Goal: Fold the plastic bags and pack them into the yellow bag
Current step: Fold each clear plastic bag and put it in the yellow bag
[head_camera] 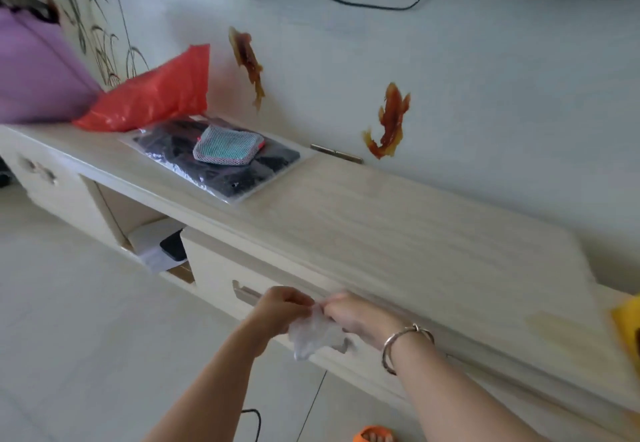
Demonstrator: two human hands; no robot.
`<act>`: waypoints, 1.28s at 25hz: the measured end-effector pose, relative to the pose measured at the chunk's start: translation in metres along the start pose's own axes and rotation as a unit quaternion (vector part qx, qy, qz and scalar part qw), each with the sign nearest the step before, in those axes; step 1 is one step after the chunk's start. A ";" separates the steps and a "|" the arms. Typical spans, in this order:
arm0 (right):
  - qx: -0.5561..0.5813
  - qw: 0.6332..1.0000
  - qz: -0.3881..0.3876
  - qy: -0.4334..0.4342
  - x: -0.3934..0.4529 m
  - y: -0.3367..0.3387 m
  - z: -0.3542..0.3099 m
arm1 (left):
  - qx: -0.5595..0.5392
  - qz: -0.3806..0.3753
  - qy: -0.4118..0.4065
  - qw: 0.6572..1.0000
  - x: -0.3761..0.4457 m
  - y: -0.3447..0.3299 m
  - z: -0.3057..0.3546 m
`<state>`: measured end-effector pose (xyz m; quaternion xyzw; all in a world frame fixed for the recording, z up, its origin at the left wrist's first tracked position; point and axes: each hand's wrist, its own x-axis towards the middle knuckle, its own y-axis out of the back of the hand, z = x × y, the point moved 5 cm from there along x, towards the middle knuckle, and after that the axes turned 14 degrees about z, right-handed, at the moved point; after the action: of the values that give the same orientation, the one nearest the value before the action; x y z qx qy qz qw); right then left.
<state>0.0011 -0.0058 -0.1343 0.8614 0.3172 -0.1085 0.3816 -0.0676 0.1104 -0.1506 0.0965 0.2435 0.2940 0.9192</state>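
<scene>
both hands (320, 310) pinch a clear plastic bag (311, 336) before the pale cabinet top (398, 233), white tiled floor (69, 320) below

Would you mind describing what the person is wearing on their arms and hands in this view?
Both forearms are bare, with no sleeves in view and no gloves on the left hand or the right hand. The only thing worn is a thin silver-coloured bangle on the right wrist, a plain round metal band with a small knot-like twist on top. I see no rings or watch.

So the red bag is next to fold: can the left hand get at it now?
Probably not yet: the left hand and right hand both pinch a clear bag, and the red bag lies far up the cabinet top.
</scene>
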 end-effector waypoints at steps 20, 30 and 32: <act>0.391 0.805 0.437 0.090 -0.055 0.322 0.114 | -0.142 -0.125 -0.203 0.961 -0.034 -0.227 0.233; 0.412 0.776 0.477 0.044 -0.022 0.311 0.118 | -0.111 -0.058 -0.194 0.973 0.003 -0.241 0.238; 0.409 0.765 0.497 0.037 -0.027 0.317 0.127 | -0.104 -0.059 -0.189 0.975 0.011 -0.238 0.235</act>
<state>0.1867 -0.2719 -0.0233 0.9763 -0.2154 0.0084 -0.0180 0.1764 -0.0835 -0.0280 0.0398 0.0391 0.2399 0.9692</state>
